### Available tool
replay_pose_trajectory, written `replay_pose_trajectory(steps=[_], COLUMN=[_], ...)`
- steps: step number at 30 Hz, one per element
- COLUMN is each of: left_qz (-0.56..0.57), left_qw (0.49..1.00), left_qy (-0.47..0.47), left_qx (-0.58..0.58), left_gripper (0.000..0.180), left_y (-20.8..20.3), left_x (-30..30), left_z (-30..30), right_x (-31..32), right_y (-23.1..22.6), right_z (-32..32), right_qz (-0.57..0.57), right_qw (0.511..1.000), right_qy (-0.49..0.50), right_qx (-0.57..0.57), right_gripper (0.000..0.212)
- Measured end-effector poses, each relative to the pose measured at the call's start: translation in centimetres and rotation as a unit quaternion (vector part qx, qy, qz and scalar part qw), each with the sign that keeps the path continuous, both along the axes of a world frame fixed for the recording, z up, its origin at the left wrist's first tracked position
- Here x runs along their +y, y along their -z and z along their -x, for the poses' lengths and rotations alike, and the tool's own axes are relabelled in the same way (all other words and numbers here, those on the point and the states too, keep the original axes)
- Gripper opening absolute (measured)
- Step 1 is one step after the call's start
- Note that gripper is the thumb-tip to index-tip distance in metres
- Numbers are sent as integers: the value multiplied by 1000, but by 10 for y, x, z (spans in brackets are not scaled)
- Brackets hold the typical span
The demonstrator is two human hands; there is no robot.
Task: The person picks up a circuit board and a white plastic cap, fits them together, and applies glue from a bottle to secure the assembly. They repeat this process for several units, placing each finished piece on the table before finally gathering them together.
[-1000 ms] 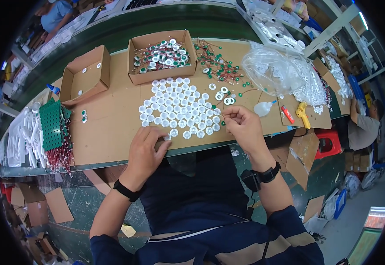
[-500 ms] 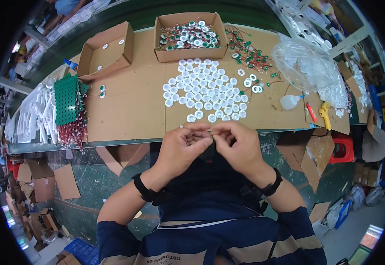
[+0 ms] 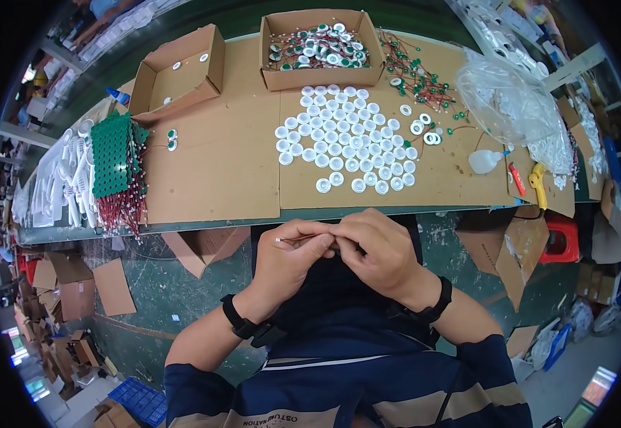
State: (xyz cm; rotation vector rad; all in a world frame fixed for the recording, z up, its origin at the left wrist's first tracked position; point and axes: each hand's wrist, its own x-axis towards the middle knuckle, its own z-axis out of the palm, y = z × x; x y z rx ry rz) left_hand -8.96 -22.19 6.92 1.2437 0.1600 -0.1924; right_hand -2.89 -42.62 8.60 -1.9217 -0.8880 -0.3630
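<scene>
My left hand (image 3: 290, 258) and my right hand (image 3: 378, 251) meet just in front of the table's near edge, fingertips pressed together. Between the left thumb and index finger runs a thin reddish wire lead (image 3: 312, 237), a small white end (image 3: 278, 240) sticking out of the grip. The right fingers are pinched at the same spot; what they hold is hidden behind the knuckles. Beyond the hands, many white round caps (image 3: 334, 150) lie in loose rows on the cardboard-covered table (image 3: 218, 171).
Behind the caps stands a cardboard box (image 3: 325, 78) of wired discs; another box (image 3: 182, 102) holds a few discs. Green board sheets (image 3: 111, 157) with red wires lie left. A squeeze bottle (image 3: 484, 162), a yellow tool (image 3: 537, 187) and a transparent bag (image 3: 492, 89) lie right.
Both hands have come slightly down, nearer my body, and closed tighter together. The right fingers now curl over the pinch point. The table scene has shifted a little right and up.
</scene>
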Motion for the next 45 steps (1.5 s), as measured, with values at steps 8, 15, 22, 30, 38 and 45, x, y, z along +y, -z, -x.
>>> replay_pose_trajectory(steps=[8,15,22,30,38,45], left_qz=[-18,-51,-31,-12,19,-4], left_qw=[998,996,997,994,992,994], left_qy=[-51,-66,-69,-105,-125,-107], left_qx=[-15,-37,-34,-31,17,17], left_gripper=[15,13,15,17,18,26], left_y=[9,16,14,12,13,8], left_x=[13,30,34,36,23,19], left_z=[0,6,2,-5,-9,-6], right_x=[4,21,27,32,25,16], right_y=[7,11,9,0,-5,-2], right_z=[-41,-52,-53,-49,-23,-20], right_qz=[127,205,253,229,74,23], right_qw=[989,977,965,969,996,997], right_qy=[55,51,55,70,-31,-26], right_qx=[-59,-39,-33,-57,-37,64], right_gripper=[32,34,34,35,33,16])
